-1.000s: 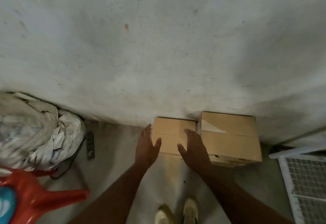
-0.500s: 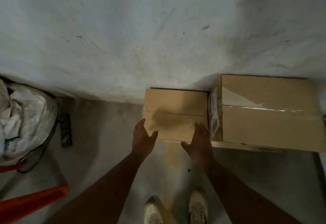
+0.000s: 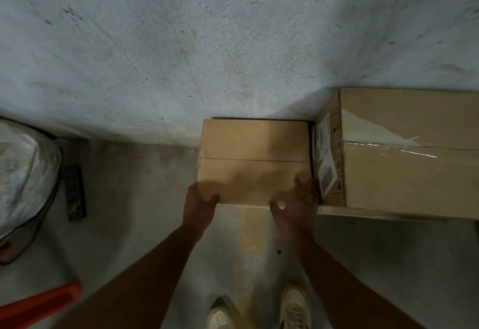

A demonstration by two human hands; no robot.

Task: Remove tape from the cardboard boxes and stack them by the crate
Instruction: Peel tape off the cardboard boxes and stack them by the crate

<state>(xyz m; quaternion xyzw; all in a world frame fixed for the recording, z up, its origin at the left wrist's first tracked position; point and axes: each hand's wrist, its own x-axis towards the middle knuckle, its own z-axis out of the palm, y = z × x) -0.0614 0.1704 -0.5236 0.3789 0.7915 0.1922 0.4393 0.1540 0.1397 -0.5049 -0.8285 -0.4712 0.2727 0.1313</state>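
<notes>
Concrete wall (image 3: 181,56), taller taped box (image 3: 404,170) (right) crowding small box (image 3: 254,157)

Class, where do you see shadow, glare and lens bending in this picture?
Head view: hand shadows darken the small box; glare streaks the tape on the big box; the wide lens bends the wall's base line; the corners are dim.

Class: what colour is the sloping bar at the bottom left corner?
Orange-red bar, seen in the head view.
</notes>
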